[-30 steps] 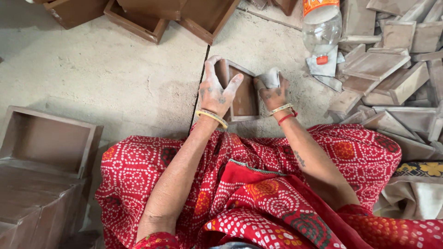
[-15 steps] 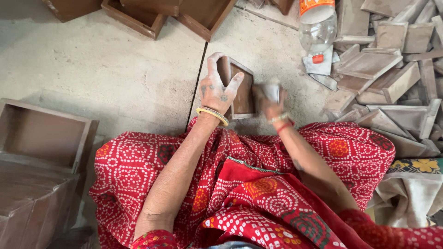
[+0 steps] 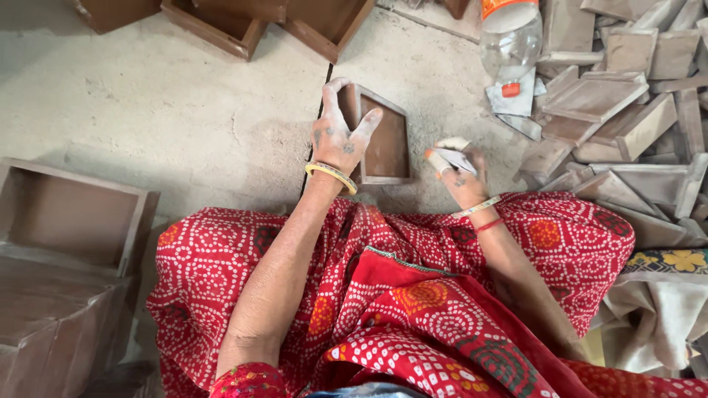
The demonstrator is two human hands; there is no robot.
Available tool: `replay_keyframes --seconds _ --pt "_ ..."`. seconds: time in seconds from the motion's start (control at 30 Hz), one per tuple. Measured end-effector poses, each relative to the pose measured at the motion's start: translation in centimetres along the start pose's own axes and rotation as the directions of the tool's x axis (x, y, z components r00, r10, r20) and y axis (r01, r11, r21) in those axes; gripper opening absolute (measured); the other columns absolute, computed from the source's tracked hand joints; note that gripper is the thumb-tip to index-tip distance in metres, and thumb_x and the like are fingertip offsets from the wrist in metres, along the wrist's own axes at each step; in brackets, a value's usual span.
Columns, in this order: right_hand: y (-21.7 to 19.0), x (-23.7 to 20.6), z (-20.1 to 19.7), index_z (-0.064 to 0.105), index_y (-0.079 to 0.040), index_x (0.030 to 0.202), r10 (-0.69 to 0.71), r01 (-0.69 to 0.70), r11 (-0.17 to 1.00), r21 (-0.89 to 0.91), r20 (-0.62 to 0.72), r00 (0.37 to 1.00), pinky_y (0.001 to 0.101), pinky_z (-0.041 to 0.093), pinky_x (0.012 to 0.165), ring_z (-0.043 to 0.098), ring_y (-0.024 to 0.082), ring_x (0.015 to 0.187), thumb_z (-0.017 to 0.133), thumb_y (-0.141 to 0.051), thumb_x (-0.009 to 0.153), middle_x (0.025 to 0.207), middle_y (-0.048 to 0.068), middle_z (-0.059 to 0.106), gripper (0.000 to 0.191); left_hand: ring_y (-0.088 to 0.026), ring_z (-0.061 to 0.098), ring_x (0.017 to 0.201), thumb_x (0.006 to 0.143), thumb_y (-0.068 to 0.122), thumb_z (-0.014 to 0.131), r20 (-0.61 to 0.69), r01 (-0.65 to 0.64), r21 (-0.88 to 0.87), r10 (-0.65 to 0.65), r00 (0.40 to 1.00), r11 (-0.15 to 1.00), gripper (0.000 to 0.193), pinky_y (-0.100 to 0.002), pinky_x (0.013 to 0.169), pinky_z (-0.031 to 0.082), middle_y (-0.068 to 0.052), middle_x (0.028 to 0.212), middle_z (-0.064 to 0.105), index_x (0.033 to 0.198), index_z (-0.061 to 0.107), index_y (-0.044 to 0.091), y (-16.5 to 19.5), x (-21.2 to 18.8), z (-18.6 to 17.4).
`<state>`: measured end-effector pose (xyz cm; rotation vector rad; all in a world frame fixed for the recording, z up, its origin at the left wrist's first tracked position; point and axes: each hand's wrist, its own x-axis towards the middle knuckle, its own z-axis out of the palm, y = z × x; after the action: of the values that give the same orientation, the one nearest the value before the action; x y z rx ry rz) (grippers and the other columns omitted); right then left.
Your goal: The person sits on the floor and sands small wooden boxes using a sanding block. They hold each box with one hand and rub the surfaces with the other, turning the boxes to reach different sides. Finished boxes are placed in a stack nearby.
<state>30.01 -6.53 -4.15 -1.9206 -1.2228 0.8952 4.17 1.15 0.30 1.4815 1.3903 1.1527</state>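
Note:
My left hand (image 3: 341, 133) grips the left rim of a small brown clay tray (image 3: 385, 140) that stands on the concrete floor in front of my knees, thumb over its inner edge. My right hand (image 3: 461, 173) is just right of the tray and apart from it, closed on a small folded grey-white scrap, perhaps sandpaper (image 3: 453, 157). Both hands are dusty and wear bangles. My lap is covered in red patterned cloth (image 3: 413, 295).
A heap of similar clay trays (image 3: 619, 125) lies at the right, with an overturned clear plastic bottle (image 3: 510, 44) on it. Larger brown trays (image 3: 243, 22) line the top edge. A big brown box (image 3: 66, 221) stands at the left. A crack (image 3: 316, 140) runs through the floor.
My right hand has drawn back from the tray's right rim toward my knee, still holding the scrap. The left hand keeps its hold on the tray.

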Motion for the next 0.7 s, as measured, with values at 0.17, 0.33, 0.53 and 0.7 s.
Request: replay_keyframes --seconds 0.17,0.33,0.53,0.7 --pt "1.8 0.9 1.9 0.075 -0.004 0.112 -0.567 0.546 0.803 -0.242 -0.022 0.824 0.0343 0.054 0.095 0.069 0.028 0.110 0.070 0.007 0.082 0.123 0.017 0.070 0.032 -0.032 0.074 0.099 0.085 0.034 0.081 0.036 0.165 0.036 -0.166 0.985 0.986 0.066 -0.041 0.093 0.055 -0.018 0.106 0.074 0.138 0.045 0.017 0.1 0.0 -0.3" --pt "5.5 -0.7 2.9 0.067 -0.003 0.133 -0.527 0.529 0.842 -0.106 0.050 0.848 0.0377 0.046 0.114 0.058 0.038 0.136 0.054 0.016 0.074 0.146 0.025 0.058 0.063 -0.032 0.073 0.104 0.086 0.033 0.082 0.014 0.054 -0.041 -0.053 0.998 0.998 0.069 -0.041 0.094 0.054 -0.019 0.113 0.072 0.140 0.042 0.015 -0.5 -0.1 -0.6" --pt "4.9 -1.7 2.3 0.050 -0.003 0.147 -0.463 0.487 0.861 -0.149 0.168 0.870 0.0363 0.041 0.116 0.044 0.038 0.143 0.063 0.010 0.077 0.162 0.030 0.033 0.073 -0.031 0.073 0.102 0.087 0.034 0.081 0.043 0.089 -0.037 -0.088 0.995 0.995 0.069 -0.041 0.095 0.055 -0.019 0.113 0.073 0.141 0.041 0.016 -0.5 0.1 -0.5" --pt "2.4 -2.6 1.4 0.034 0.003 0.154 -0.408 0.475 0.876 -0.084 0.397 0.822 0.0395 0.027 0.123 0.027 0.036 0.153 0.075 0.004 0.076 0.163 0.030 0.024 0.088 -0.030 0.073 0.102 0.088 0.035 0.080 0.050 0.104 -0.024 -0.103 0.993 0.994 0.070 -0.041 0.095 0.055 -0.019 0.112 0.073 0.142 0.041 0.017 -0.1 0.0 -0.7"
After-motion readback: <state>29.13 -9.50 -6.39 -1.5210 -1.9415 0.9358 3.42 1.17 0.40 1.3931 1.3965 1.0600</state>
